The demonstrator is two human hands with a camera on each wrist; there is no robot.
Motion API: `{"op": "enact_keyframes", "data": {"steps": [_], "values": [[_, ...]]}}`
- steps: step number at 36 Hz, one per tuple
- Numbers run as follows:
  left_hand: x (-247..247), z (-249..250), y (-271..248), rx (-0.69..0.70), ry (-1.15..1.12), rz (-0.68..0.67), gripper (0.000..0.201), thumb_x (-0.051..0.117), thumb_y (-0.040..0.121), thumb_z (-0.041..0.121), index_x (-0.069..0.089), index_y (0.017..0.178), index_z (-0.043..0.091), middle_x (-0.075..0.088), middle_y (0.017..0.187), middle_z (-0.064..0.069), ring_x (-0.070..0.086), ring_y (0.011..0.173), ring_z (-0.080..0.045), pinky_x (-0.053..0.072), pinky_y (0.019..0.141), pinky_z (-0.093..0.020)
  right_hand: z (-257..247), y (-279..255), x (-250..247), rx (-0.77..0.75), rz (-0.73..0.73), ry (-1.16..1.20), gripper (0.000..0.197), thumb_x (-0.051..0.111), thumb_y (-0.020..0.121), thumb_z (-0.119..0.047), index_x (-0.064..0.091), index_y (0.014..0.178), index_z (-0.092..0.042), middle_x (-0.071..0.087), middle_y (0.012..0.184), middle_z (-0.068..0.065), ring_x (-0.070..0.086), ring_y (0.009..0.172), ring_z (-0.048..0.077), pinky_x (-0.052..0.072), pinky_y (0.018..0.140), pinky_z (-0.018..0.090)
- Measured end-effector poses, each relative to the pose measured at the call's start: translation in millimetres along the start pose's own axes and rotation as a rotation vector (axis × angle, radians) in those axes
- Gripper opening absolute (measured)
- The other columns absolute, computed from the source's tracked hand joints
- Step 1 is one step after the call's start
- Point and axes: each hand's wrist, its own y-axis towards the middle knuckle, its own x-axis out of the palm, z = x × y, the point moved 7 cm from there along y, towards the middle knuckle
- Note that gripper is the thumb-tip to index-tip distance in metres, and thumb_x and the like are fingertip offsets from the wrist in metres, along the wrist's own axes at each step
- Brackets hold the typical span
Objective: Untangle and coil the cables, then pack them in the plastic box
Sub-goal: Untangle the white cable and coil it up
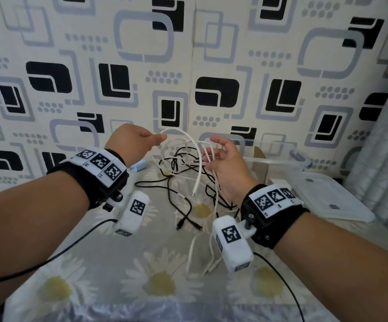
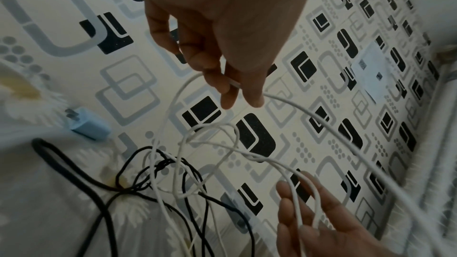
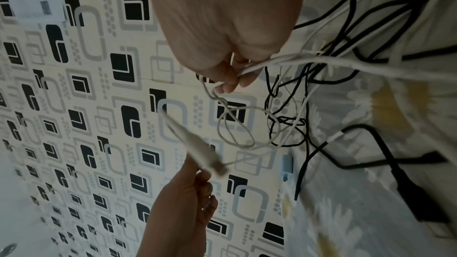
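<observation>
- White cable (image 1: 189,138) arches between our hands, above the black-and-white tangle (image 1: 183,168) mid-table.
- Left hand (image 1: 130,140) pinches one end; right hand (image 1: 225,163) has loosely curled fingers hooked through white strands.
- We should draw it out slowly, feeding slack, no yanking knots.
- Long axis runs left-right; free plug (image 1: 193,194) points down.
- Box (image 1: 281,159) sits far right.

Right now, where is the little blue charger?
In the head view the charger lies on the flowered cloth by the wall, just beyond the left wrist, left of the cable tangle.
</observation>
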Motion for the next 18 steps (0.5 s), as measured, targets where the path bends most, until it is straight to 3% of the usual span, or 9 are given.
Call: {"op": "enact_keyframes", "data": {"steps": [2,4,7,10,13,16,18], "values": [[0.0,-0.5,-0.9,0.01,-0.024,0.009,0.04,0.06,0.086,0.058,0.075,0.083,0.021,0.069,0.078,0.007,0.059,0.068,-0.012,0.045,0.062,-0.026,0.7,0.1,0.0,0.001,-0.01,-0.003,0.061,0.044,0.083,0.025,0.054,0.115,-0.026,0.067,0.1,0.001,0.062,0.092,0.011,0.05,0.092,0.033],[0.9,-1.8,-1.0,0.021,-0.045,0.011,0.035,0.062,0.087,0.053,0.074,0.09,0.02,0.068,0.083,0.012,0.058,0.071,-0.005,0.042,0.064,-0.021,1.5,-0.4,-1.3,0.005,-0.009,0.026,0.059,0.043,0.083,0.025,0.055,0.116,-0.021,0.067,0.101,0.002,0.062,0.092,0.011,0.05,0.087,0.029],[6.6,-6.7,0.6,0.008,-0.096,-0.05,0.034,0.067,0.088,0.042,0.069,0.114,0.02,0.07,0.105,0.003,0.062,0.085,-0.011,0.046,0.078,-0.024,2.1,-1.4,-2.8,0.026,-0.018,0.125,0.056,0.04,0.084,0.026,0.056,0.114,-0.017,0.066,0.106,0.005,0.063,0.092,0.01,0.049,0.08,0.025],[14.7,-13.0,0.4,-0.052,-0.089,-0.146,0.053,0.065,0.089,0.023,0.049,0.139,0.024,0.071,0.102,-0.001,0.066,0.09,-0.014,0.047,0.069,-0.023,1.0,-1.4,-2.3,0.024,-0.045,0.21,0.054,0.038,0.084,0.026,0.058,0.11,-0.018,0.067,0.111,0.009,0.063,0.095,0.012,0.046,0.081,0.028],[25.0,-16.8,-0.5,-0.104,-0.021,-0.263,0.07,0.059,0.089,0.013,0.03,0.15,0.03,0.065,0.121,-0.006,0.064,0.107,-0.021,0.055,0.083,-0.03,-0.5,-1.0,-1.8,0.014,-0.067,0.273,0.053,0.035,0.086,0.025,0.057,0.106,-0.019,0.069,0.104,0.005,0.063,0.099,0.015,0.044,0.082,0.027],[35.7,-18.0,-10.3,-0.175,0.092,-0.398,0.069,0.056,0.095,0.018,0.021,0.153,0.029,0.068,0.106,-0.007,0.069,0.082,-0.014,0.051,0.062,-0.022,-2.9,-1.7,-0.2,0.012,-0.086,0.304,0.05,0.035,0.089,0.023,0.056,0.107,-0.018,0.07,0.101,0.002,0.062,0.107,0.016,0.044,0.085,0.026],[35.8,-14.6,-12.6,-0.101,0.316,-0.396,0.066,0.059,0.094,0.03,0.025,0.151,0.028,0.066,0.112,-0.005,0.066,0.093,-0.016,0.046,0.075,-0.025,-4.2,-2.4,0.6,0.016,-0.099,0.345,0.048,0.035,0.09,0.023,0.055,0.108,-0.017,0.07,0.1,0.002,0.062,0.107,0.016,0.045,0.085,0.025]]}}
